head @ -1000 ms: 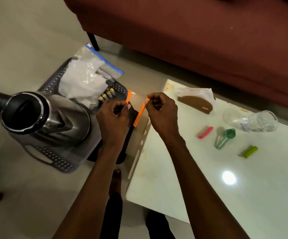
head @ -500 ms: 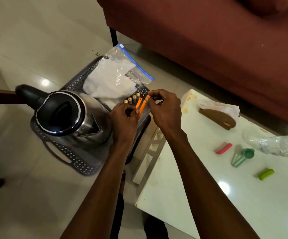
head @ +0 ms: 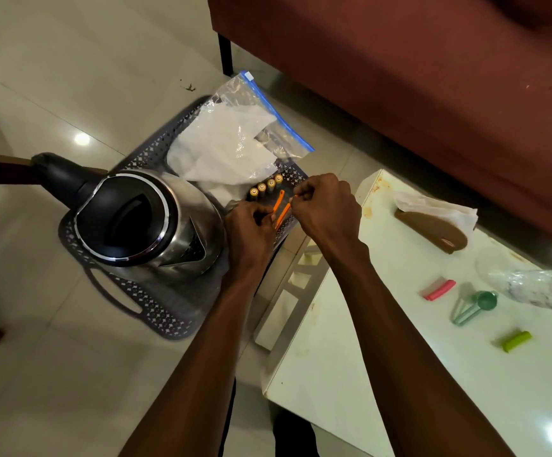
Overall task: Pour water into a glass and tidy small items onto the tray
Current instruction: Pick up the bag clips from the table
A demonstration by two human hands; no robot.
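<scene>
Both hands meet over the right corner of the grey perforated tray (head: 156, 311). My left hand (head: 251, 232) and my right hand (head: 325, 209) each pinch an end of an orange clip (head: 281, 209) whose two arms stand apart. A steel kettle (head: 142, 219) with a black lid stands on the tray. Just behind the hands, several batteries (head: 265, 187) lie in a row. A clear glass (head: 538, 290) lies on its side on the white table (head: 383, 374) at the right.
A zip bag (head: 235, 140) with white contents covers the tray's far end. On the table lie a pink clip (head: 439, 289), green measuring spoons (head: 472, 306), a lime clip (head: 516, 340) and a brown holder with tissue (head: 433, 222). A maroon sofa (head: 416, 77) stands behind.
The view has shifted so the tray and kettle sit nearer the middle. Both hands have lowered the orange clip from the table's corner to just over the tray, beside the batteries.
</scene>
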